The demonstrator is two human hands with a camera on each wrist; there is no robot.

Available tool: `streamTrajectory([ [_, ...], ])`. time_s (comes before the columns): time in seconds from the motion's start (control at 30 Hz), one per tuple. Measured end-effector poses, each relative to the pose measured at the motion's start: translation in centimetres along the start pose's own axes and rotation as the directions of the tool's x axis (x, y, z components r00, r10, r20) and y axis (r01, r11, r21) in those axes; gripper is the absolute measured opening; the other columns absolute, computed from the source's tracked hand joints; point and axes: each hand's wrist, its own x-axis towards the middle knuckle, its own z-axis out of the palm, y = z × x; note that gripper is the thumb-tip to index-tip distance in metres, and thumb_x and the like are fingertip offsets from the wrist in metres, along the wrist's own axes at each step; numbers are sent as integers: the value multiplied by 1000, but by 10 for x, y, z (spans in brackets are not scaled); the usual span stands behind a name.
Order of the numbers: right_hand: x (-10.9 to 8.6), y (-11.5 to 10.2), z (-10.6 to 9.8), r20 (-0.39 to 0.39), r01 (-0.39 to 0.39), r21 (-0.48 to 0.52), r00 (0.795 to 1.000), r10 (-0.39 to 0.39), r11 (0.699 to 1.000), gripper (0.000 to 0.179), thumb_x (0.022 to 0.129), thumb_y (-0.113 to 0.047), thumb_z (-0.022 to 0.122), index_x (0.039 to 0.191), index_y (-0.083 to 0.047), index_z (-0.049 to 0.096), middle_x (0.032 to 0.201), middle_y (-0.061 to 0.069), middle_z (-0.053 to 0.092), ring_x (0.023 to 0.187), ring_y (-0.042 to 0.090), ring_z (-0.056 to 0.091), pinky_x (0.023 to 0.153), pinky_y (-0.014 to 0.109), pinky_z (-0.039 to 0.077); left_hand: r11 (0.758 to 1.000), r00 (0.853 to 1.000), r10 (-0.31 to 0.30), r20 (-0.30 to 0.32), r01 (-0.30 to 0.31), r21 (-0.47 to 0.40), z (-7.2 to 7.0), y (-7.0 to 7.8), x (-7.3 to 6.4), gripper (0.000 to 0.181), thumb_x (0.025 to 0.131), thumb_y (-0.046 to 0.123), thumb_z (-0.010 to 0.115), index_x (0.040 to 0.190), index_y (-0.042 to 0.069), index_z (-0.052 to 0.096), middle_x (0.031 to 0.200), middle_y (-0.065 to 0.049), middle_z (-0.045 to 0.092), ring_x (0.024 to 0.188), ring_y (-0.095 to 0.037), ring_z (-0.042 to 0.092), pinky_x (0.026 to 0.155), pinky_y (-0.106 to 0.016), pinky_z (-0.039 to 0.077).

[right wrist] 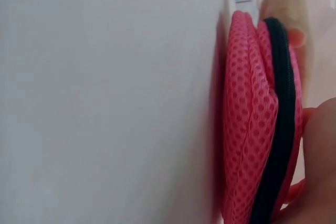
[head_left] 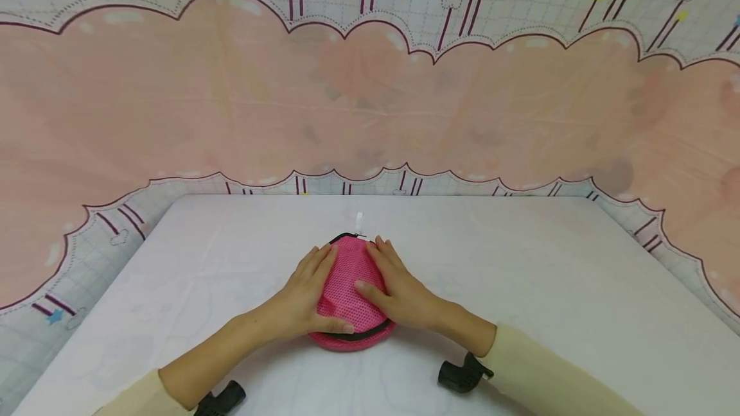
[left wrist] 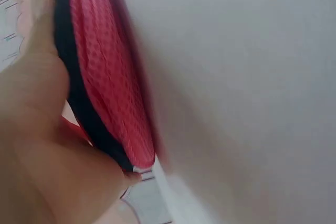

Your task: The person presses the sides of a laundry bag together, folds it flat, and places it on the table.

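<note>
A round pink mesh pouch (head_left: 352,287) with a black zipper band (head_left: 361,334) lies on the white table. My left hand (head_left: 300,297) rests on its left side, fingers extended toward the far edge and thumb along the near edge. On the right side, my right hand (head_left: 405,291) presses with its fingers extended, thumb reaching across the top. In the left wrist view, the pouch's side (left wrist: 107,72) shows puffed mesh below the zipper. The right wrist view shows the mesh side (right wrist: 249,119) folded inward beneath the dark zipper (right wrist: 283,87).
A small white tag (head_left: 360,220) stands at the pouch's far end. The white table (head_left: 520,262) extends around both arms. Behind it hangs a peach and white patterned cloth (head_left: 260,108). Black devices (head_left: 462,374) sit at both wrists.
</note>
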Motion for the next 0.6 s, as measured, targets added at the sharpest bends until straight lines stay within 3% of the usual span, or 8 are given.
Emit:
streamTrajectory([
  [0.3,3,1,7,-13,-2,-34,1000,1,999,74,97,-41,52,151,-1,21,156,20,13,144,36,5,109,55,22,1000,1000,-10,-15,10,13,3,0,-1,115,72,56,77,147,-9,20,152,-27,16,139,-47,10,104,-59,29],
  [0.6,2,4,8,-16,-43,-20,999,43,999,81,96,-42,54,151,2,14,156,17,17,144,32,12,111,50,23,1000,1000,-9,0,9,21,4,5,-1,112,74,53,77,145,-12,21,151,-31,15,138,-50,11,105,-63,25],
])
